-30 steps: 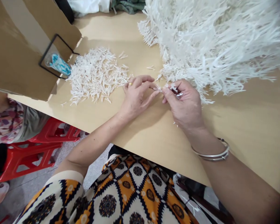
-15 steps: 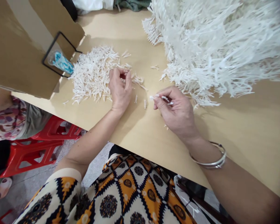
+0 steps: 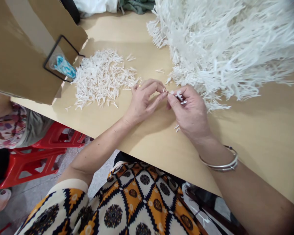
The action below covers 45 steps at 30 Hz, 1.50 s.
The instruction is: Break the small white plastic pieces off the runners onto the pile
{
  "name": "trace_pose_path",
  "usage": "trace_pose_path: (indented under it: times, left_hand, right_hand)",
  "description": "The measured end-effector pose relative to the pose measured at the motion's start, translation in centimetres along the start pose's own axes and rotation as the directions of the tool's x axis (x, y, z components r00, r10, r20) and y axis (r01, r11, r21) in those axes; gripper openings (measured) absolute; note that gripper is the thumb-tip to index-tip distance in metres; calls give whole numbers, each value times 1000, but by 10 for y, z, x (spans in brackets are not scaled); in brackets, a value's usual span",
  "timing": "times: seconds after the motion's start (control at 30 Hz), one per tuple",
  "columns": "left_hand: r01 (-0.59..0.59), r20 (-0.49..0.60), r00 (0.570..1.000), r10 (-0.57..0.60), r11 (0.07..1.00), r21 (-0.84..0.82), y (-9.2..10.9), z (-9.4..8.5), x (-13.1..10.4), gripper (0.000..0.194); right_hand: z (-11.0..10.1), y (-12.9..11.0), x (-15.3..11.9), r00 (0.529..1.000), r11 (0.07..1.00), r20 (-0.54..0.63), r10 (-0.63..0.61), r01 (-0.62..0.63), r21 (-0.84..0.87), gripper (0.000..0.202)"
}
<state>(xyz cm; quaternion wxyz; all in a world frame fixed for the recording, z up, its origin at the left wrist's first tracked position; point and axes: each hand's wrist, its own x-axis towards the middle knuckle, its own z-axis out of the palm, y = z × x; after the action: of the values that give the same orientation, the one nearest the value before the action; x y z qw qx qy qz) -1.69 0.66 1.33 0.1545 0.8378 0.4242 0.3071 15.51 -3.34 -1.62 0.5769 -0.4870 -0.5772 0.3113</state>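
Small white pieces are pinched in the right hand above the table, met by nearly closed fingertips of the left hand, whose hold cannot be made out, while a modest heap appears separated and a far larger pile seemingly untouched.

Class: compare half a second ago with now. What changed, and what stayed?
The left hand moved rightward from beside the small pile to the white pieces at the right hand's fingertips. The right hand still holds pieces; the large pile and cardboard box stayed put.
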Motion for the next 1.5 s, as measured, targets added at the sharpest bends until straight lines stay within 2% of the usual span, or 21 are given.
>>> trace_pose_path:
  times: [0.1,0.2,0.3,0.37,0.43,0.47,0.53,0.63,0.73,0.87,0.97,1.07,1.17,1.27,1.33,1.4,1.47,1.5]
  left_hand:
    - [46,-50,998,-47,999,-22,6,4,-1,20]
    - [112,-125,986,-111,994,1,9,7,-1,18]
    - [228,-233,948,-216,973,23,-8,7,3,21]
    - [296,-349,894,-281,955,-8,-26,3,7,24]
    - [296,-464,839,-283,954,-47,-39,-1,9,17]
    - [289,-492,825,-280,956,-60,-43,-2,9,12]
    - [283,-492,825,-277,957,-64,-46,-4,7,5]
    - [285,-439,859,-261,958,-12,-49,-2,4,17]
    - [240,-420,884,-205,970,32,-50,1,2,23]
    - [151,-335,935,-115,985,82,-37,3,2,14]
    - [65,-200,979,-42,992,112,-19,1,1,22]
    - [-49,-48,997,52,997,61,-5,-2,-1,34]
    - [-142,88,986,142,990,1,0,-2,-2,43]
    - [-153,148,977,150,988,5,-2,1,-1,41]
    - [-120,142,983,114,992,34,-5,3,0,35]
    - [-74,121,990,67,996,52,-8,5,1,30]
    - [-39,115,993,33,998,50,-10,7,3,25]
    - [-28,117,993,22,999,43,-11,7,4,23]
  right_hand:
    - [-2,-5,2,996,997,62,-69,72,-35,18]
    - [-2,-13,2,989,990,77,-129,133,-52,13]
    - [1,-23,-4,958,975,187,-220,224,-2,7]
    - [6,-29,-10,908,949,286,-305,313,18,9]
    - [10,-30,-15,881,928,336,-333,369,-47,10]
    - [11,-30,-16,880,921,345,-326,378,-95,10]
    - [11,-28,-16,892,914,347,-290,365,-175,7]
    - [5,-27,-11,916,915,295,-274,343,-215,3]
    - [-4,-29,-6,926,917,191,-325,358,-175,12]
    - [-16,-32,3,939,938,-64,-337,330,-102,29]
    - [-21,-33,11,900,947,-296,-319,313,-69,31]
    - [-22,-33,16,872,949,-378,-310,309,-65,31]
    - [-24,-32,16,915,957,-285,-287,258,-134,33]
    - [-26,-29,12,965,931,-37,-261,241,-275,34]
    - [-25,-27,9,955,858,191,-226,288,-425,34]
    - [-22,-25,5,921,736,358,-155,350,-580,33]
    - [-16,-27,0,902,634,411,-132,395,-665,32]
    - [-13,-31,-3,895,606,415,-162,422,-674,32]
